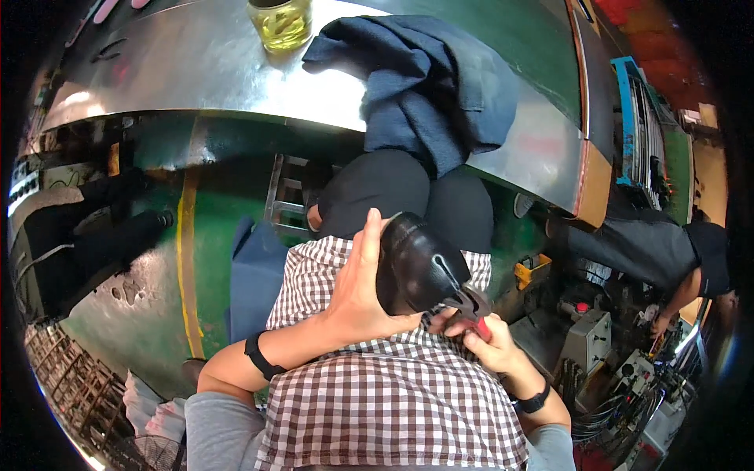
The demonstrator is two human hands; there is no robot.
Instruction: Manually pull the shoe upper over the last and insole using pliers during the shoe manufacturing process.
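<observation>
In front of my lap is a black, glossy leather piece shaped like a shoe upper [416, 263], with a narrow keyhole-shaped slit on its right side. My left hand [361, 286] cradles it from the left, fingers pointing up along its side and thumb beneath. Pincers [470, 303] with dark metal jaws and a red handle are in my right hand [487, 341], closed around the handle. The jaws meet the lower right edge of the black piece; their exact bite is too small to make out. A brown-and-white checked apron [393, 400] covers my front.
A metal-topped table [181, 71] stands ahead, bearing a dark blue cloth [428, 78] and a jar of yellowish liquid [281, 27]. Another person [652, 251] bends over machinery [585, 345] at the right. Someone's dark-clothed legs [94, 228] show at the left. Under the table is a metal stool [287, 192].
</observation>
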